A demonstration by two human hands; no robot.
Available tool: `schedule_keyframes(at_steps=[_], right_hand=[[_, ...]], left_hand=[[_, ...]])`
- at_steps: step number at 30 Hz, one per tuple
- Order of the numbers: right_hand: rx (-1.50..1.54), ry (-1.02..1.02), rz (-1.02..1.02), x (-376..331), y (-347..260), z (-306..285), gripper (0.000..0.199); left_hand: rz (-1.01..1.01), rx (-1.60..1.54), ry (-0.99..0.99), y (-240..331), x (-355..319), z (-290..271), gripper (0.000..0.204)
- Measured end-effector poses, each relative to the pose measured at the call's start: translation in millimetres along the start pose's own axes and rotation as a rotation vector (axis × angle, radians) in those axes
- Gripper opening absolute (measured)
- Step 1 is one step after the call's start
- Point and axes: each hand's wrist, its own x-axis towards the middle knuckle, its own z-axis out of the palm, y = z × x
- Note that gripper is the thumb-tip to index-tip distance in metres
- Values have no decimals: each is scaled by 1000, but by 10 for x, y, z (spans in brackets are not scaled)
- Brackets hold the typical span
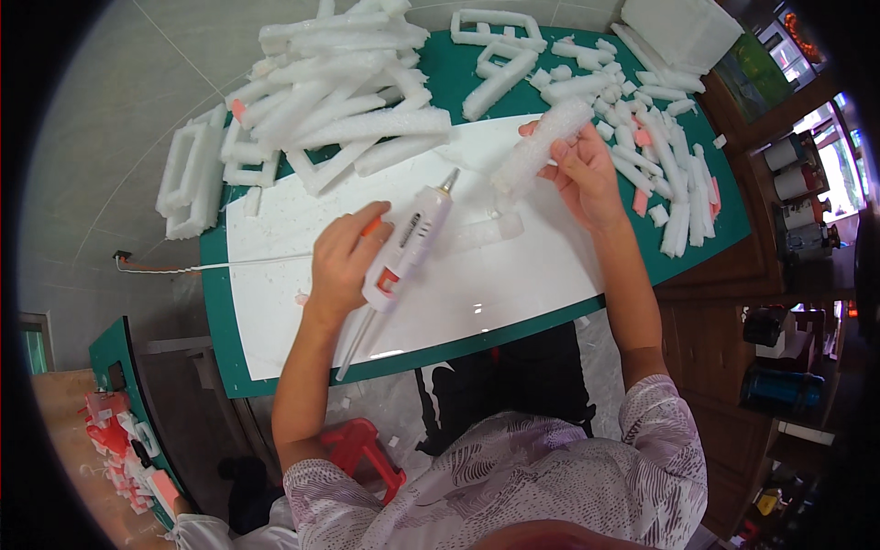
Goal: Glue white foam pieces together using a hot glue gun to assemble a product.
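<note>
My left hand (346, 259) is closed around a white hot glue gun (410, 240), its metal nozzle tilted up and away to the right. Out of its rear end runs a long glue stick (357, 344). An orange part shows under my fingers. My right hand (585, 179) grips a white foam strip (541, 151) between thumb and fingers, raised over the white board (513, 302). The nozzle is apart from the strip. On the board below lies a small translucent strip (488, 233).
A big pile of white foam strips (339, 101) stands at the far left. Foam offcuts (642, 147) and pink bits cover the right side of the green table (729, 211). A white cord (220, 266) crosses the left edge. A red stool (357, 449) stands below.
</note>
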Motion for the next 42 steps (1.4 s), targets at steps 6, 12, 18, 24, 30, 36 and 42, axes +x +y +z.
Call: schedule_keyframes(at_steps=[6, 12, 18, 24, 30, 36, 42], right_hand=[[-384, -72, 5, -173, -216, -96, 40], [-590, -156, -22, -285, -246, -91, 38], [-656, -139, -38, -319, -255, -7, 34], [-759, -159, -52, -309, -251, 6, 32], [-796, -167, -55, -298, -262, 45, 31], [-918, -199, -87, -286, -303, 155, 28], [-1084, -316, -109, -244, -369, 381, 30]], left_hand=[[-94, -31, 96, -141, -64, 12, 35], [-125, -29, 88, -120, -54, 22, 39], [-148, -31, 75, -109, -65, 12, 41], [-156, -1, 57, -121, -68, 12, 41], [-184, 0, 66, -142, -65, -9, 40], [-216, 20, 83, -173, -48, -45, 37], [-272, 65, 119, -223, -31, -81, 35]])
